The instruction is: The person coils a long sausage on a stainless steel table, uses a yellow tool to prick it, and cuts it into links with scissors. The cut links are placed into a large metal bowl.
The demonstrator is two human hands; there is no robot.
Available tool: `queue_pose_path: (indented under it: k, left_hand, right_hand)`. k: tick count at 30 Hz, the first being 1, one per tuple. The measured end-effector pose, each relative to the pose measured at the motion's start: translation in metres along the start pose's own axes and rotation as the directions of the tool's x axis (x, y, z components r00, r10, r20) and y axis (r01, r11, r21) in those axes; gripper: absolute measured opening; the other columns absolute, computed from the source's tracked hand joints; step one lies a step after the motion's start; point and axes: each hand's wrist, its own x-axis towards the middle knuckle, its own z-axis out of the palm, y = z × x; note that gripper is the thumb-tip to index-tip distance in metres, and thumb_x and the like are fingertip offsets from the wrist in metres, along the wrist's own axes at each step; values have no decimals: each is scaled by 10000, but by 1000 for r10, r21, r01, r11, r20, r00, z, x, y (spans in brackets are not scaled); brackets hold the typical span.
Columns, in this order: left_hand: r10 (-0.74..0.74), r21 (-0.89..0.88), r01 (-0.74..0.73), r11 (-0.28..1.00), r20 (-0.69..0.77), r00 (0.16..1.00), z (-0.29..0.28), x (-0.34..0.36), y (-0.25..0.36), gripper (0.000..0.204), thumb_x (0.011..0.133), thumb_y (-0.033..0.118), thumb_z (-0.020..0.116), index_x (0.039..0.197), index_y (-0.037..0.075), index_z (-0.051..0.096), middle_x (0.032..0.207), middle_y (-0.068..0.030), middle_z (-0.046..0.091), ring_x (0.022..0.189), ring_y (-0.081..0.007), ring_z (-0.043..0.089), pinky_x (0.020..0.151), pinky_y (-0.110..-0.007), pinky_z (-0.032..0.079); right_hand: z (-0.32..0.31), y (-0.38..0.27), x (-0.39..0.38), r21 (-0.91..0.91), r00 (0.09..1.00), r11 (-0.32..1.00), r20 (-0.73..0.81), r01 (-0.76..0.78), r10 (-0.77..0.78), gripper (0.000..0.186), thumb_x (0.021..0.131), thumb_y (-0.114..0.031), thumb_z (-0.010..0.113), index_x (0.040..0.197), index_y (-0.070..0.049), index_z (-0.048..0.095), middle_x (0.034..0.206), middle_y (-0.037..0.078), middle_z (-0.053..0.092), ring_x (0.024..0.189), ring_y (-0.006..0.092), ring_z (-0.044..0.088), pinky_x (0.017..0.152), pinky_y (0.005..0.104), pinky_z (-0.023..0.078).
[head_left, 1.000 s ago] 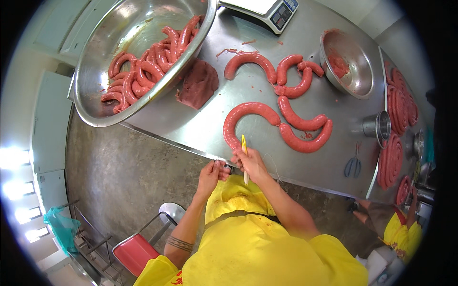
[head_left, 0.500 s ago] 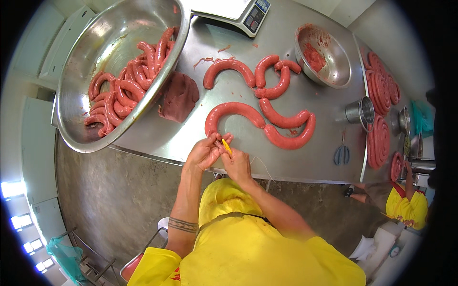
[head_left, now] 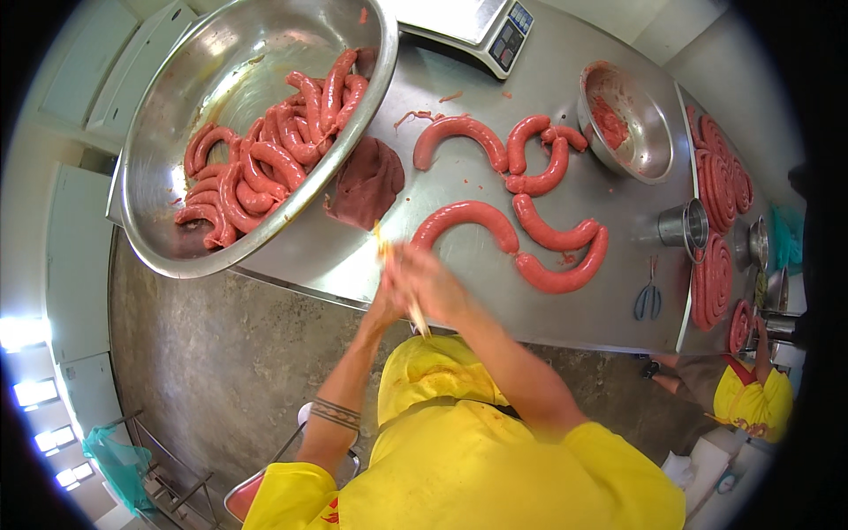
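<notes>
Both my hands meet at the table's near edge, smeared by motion. My right hand (head_left: 430, 281) is closed and lies across my left hand (head_left: 385, 303), whose fingers are mostly hidden. A small, thin yellow tool (head_left: 381, 240) sticks out past the fingers; its kind is too blurred to tell. Below them a pale, narrow strip (head_left: 419, 318) points toward my apron. The near end of a linked raw sausage (head_left: 468, 215) reaches the hands, which cover its tip. From there the pink links curve right and back across the steel table (head_left: 353, 276).
A big steel basin (head_left: 256, 243) of sausages stands left, beside a dark red-brown cloth-like lump (head_left: 367, 184). Farther back are a scale (head_left: 495, 40) and a bowl with meat paste (head_left: 654, 146). Blue-handled scissors (head_left: 648, 302), a steel cup (head_left: 682, 228) and sausage coils (head_left: 712, 287) lie right, near another person (head_left: 751, 393).
My right hand has swung up and over the left, hiding its fingers. The yellow tool now points up past the hands. The whole view has shifted, moving the table rightward.
</notes>
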Motion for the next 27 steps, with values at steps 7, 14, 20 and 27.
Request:
queue_pose_path:
  k: [7, 14, 20, 27]
  left_hand:
    - [30, 178, -38, 983, 50, 998, 37, -27, 0, 482, 1119, 431, 370, 1062, 30, 632, 625, 32, 470, 602, -56, 405, 603, -227, 348]
    - [-103, -88, 119, 989, 170, 980, 32, -26, -4, 375, 1108, 369, 439, 1051, 39, 607, 624, 32, 452, 579, -62, 383, 574, -225, 328]
    - [-345, -570, 568, 594, 457, 820, 45, -11, 3, 214, 1052, 166, 459, 876, 68, 534, 648, -4, 507, 537, -118, 410, 553, -283, 384]
    - [147, 462, -2, 887, -278, 949, 49, -19, 15, 142, 948, 56, 473, 929, 6, 605, 934, -163, 641, 729, -251, 628, 664, -367, 526]
  right_hand:
    - [-87, -91, 126, -95, 880, 962, -391, 254, -271, 170, 1033, -166, 535, 1139, -43, 584, 837, 68, 608, 672, 176, 586, 618, 321, 523]
    - [-97, -233, -15, -230, 891, 921, -264, 315, -371, 223, 1072, -193, 488, 1250, -69, 539, 899, 100, 619, 819, 213, 669, 833, 471, 606]
    - [-90, -154, -168, -433, 855, 899, -489, -63, -175, 257, 1083, -275, 484, 1289, -121, 488, 855, -31, 552, 653, 72, 527, 605, 254, 485]
    - [-68, -4, -100, -777, 888, 577, -423, -251, -183, 324, 1020, -99, 527, 1326, -116, 421, 904, 101, 606, 732, 235, 629, 654, 380, 491]
